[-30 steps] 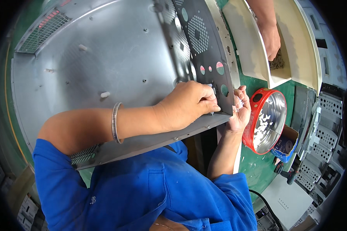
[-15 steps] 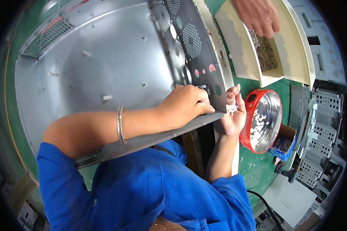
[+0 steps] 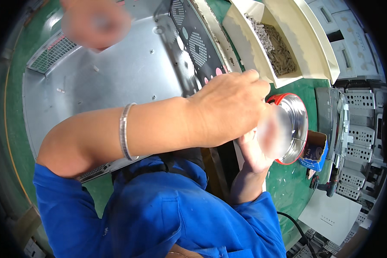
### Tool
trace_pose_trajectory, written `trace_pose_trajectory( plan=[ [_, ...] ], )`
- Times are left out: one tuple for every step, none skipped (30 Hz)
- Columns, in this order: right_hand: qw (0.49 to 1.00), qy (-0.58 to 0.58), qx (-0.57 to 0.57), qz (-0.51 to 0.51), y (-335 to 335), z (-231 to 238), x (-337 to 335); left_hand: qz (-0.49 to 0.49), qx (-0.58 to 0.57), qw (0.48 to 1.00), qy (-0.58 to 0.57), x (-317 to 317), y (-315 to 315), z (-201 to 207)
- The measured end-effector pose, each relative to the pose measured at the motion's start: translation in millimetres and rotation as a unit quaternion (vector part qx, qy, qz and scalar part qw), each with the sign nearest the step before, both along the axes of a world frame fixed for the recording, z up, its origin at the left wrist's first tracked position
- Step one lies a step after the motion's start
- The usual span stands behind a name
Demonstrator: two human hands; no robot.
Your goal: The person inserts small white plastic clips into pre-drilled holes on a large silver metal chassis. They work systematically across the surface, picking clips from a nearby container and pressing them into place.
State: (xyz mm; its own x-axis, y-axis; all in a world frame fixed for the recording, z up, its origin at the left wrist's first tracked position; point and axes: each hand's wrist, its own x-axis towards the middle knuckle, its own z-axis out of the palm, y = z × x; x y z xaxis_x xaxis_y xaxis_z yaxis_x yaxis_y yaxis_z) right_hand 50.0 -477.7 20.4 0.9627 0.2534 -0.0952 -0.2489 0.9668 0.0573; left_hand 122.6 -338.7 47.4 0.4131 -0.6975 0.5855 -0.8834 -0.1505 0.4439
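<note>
My left hand (image 3: pixel 234 103), bangle on its wrist, reaches across the front right corner of a grey sheet-metal chassis (image 3: pixel 129 69). Its fingers curl down over my right palm, and their tips are hidden. Cupped palm up beside that corner, my right hand (image 3: pixel 256 152) is partly covered by the left and by a blurred patch. A trace of white shows in it, where small white plastic pieces lay a moment earlier. Just right of both hands stands a round red tin (image 3: pixel 300 120) with a shiny inside. Small white posts (image 3: pixel 60 90) stick up from the chassis floor.
A co-worker's blurred hand (image 3: pixel 96 23) is over the chassis's far left. Cream bins (image 3: pixel 303 38) at the far right hold many small grey-white parts (image 3: pixel 277 51). Behind the tin sit a blue box (image 3: pixel 314 150) and a power tool (image 3: pixel 327 185). Perforated metal parts (image 3: pixel 360 101) are stacked farther right.
My left hand has left the chassis corner and moved right onto my right palm. The co-worker's hand has gone from the bins to the chassis's far left. My view has shifted slightly.
</note>
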Motion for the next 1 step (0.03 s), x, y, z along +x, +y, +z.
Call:
trace_pose_trajectory(
  plan=[
    [1.000,-0.002,0.002,0.002,1.0,-0.4,-0.7,-0.004,0.028,0.999,-0.020,-1.4,0.0,0.9]
  ],
)
